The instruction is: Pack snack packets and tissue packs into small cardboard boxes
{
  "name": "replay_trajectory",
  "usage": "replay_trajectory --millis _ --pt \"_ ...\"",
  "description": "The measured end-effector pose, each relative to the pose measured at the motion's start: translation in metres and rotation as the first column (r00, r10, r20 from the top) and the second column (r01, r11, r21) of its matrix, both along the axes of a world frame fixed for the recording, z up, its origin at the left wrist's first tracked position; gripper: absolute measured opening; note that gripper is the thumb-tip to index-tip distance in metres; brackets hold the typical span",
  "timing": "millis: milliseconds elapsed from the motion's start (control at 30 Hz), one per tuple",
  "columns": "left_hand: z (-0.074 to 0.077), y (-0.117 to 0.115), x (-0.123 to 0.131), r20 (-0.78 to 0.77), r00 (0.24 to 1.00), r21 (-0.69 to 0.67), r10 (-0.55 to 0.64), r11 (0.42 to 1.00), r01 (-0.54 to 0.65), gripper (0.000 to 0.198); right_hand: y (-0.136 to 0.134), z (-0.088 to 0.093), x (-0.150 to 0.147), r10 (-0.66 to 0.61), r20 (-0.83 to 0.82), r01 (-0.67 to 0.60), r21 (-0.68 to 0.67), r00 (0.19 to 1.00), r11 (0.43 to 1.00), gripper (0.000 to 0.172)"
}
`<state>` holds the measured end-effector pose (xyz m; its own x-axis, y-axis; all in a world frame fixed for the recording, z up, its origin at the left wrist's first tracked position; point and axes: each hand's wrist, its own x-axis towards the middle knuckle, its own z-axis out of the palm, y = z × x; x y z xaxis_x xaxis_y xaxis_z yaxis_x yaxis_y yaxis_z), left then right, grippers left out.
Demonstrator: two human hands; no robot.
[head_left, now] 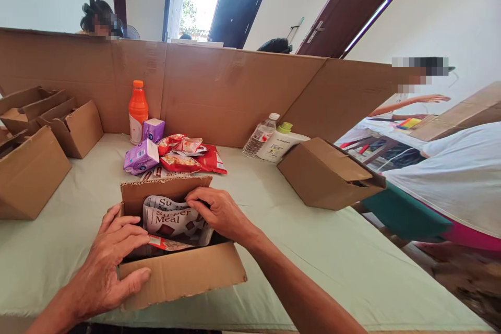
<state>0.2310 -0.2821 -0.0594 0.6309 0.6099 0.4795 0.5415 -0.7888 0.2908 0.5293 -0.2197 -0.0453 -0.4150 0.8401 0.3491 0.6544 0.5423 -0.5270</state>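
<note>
A: ok so what are we holding right now?

B: With our right hand (219, 211) we're pinching the top edge of the Super Meal pouches (170, 222), thumb against fingers. We can't tell whether we're gripping just one or both. They're standing inside an open cardboard box (188, 271).

A: and our left hand (111, 253)?

B: not clenching anything lol. We're resting it on the box's left side, fingers spreading loosely over the edge, thumb lying by the front flap. So the box is sitting right between our two hands, and a red-and-white packet (167, 243) is lying in it, near our left fingertips.

A: what else are we seeing on the counter (297, 255)?

B: just beyond our hands, past the box, we're looking at a heap of red packets (182, 162), with purple tissue packs (141, 156) sitting beside it and an orange bottle (138, 107) standing behind. Farther out, to the right of our right hand, a clear bottle (259, 136) and a white bottle (279, 146) are sitting next to another carton (321, 177).

A: and past our left hand?

B: more brown cartons (35, 172) are standing over there, and a cardboard screen (235, 94) is running behind everything.
</note>
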Motion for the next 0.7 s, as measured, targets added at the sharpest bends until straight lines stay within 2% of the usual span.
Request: replay_trajectory --millis 100,167,467,633,700 --pt "-0.0001 0.0007 0.0007 0.019 1.000 0.006 -0.002 1.000 0.001 0.041 -0.0024 -0.0023 0.0017 -0.028 -0.087 0.030 0.016 0.996 0.999 0.021" --pt "0.0005 0.0008 0.0010 0.024 1.000 0.013 -0.005 1.000 0.005 0.042 -0.0034 -0.0018 0.0014 -0.046 -0.090 0.046 0.001 0.995 0.999 0.019" --pt "-0.0007 -0.0007 0.0006 0.047 0.999 -0.007 0.017 1.000 -0.016 0.038 -0.0010 0.0023 -0.0044 0.024 0.118 -0.020 -0.029 0.993 0.999 0.013" --pt "-0.0003 0.0000 0.0010 0.042 0.999 0.030 0.007 1.000 -0.008 0.037 -0.0024 -0.0009 -0.0022 -0.026 -0.034 0.024 -0.050 0.999 0.998 0.016" --pt "0.0001 -0.0003 0.0012 0.039 0.999 0.042 0.007 0.999 -0.008 0.037 -0.0033 0.0003 -0.0024 -0.013 -0.023 0.012 -0.061 1.000 0.998 0.015"
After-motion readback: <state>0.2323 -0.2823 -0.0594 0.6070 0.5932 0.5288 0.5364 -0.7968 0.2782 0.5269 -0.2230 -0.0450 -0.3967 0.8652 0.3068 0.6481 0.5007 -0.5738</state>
